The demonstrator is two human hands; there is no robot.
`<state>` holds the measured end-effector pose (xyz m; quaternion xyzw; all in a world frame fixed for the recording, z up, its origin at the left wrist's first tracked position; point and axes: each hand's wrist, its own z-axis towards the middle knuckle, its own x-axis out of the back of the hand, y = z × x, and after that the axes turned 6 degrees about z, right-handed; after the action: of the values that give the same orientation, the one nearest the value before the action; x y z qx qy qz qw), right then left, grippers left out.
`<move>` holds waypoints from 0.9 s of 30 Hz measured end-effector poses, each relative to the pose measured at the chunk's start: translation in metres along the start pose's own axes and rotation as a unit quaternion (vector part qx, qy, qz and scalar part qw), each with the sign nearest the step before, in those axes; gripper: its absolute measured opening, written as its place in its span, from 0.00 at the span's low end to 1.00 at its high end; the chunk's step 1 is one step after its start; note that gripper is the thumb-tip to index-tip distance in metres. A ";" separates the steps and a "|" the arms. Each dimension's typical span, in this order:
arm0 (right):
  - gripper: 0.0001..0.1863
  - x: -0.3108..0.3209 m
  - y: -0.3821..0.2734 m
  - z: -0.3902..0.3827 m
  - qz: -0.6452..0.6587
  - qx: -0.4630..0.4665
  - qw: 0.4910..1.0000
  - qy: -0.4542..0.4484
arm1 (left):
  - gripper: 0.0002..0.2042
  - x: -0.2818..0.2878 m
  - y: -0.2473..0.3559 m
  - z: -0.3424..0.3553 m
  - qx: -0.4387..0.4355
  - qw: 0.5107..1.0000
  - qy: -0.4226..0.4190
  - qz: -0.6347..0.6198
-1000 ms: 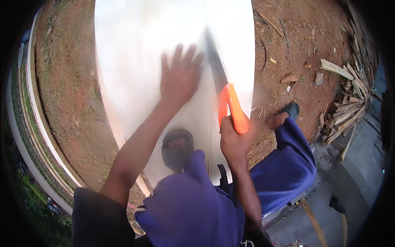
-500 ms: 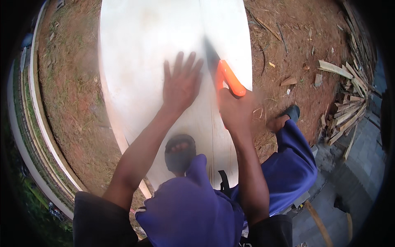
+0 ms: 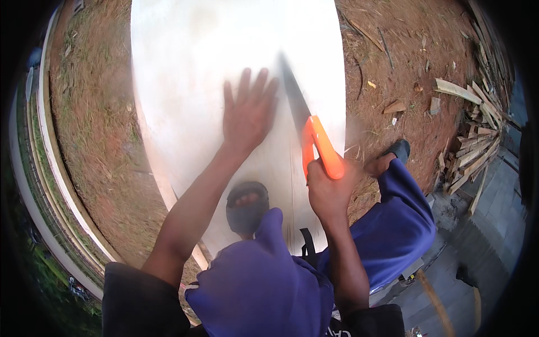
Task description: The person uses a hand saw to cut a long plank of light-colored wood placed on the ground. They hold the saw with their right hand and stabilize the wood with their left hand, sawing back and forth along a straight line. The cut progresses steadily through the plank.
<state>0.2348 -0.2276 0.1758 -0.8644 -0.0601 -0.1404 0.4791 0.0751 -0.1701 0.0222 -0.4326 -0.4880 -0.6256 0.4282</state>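
Colours as I log them from the head view:

- Handsaw [image 3: 312, 132]: bright orange handle, dull grey blade.
- Plywood sheet [image 3: 191, 73]: pale whitish-cream, plain, washed out by glare.
- Trousers [image 3: 269, 281]: solid purple-blue, no pattern.
- Sandal [image 3: 247, 210]: dark grey-black.
- Shoe [image 3: 400, 149]: dark, blackish.
- Ground [image 3: 92, 129]: reddish-brown soil flecked with dry straw-yellow grass.
- Wood offcuts [image 3: 469, 154]: light tan.
- Kerb [image 3: 50, 140]: off-white band, green growth beyond it.
- Paving [image 3: 494, 224]: blue-grey.
- Sleeves [image 3: 143, 303]: black.
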 end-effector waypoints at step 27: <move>0.06 0.060 -0.011 -0.126 -0.025 -0.054 0.997 0.056 | 0.20 0.005 -0.002 0.001 0.004 1.000 0.001 -0.014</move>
<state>0.2663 -0.3302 0.2667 -0.8782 -0.0472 -0.2034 0.4302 0.0724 -0.1694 0.0269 -0.4228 -0.4963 -0.6301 0.4218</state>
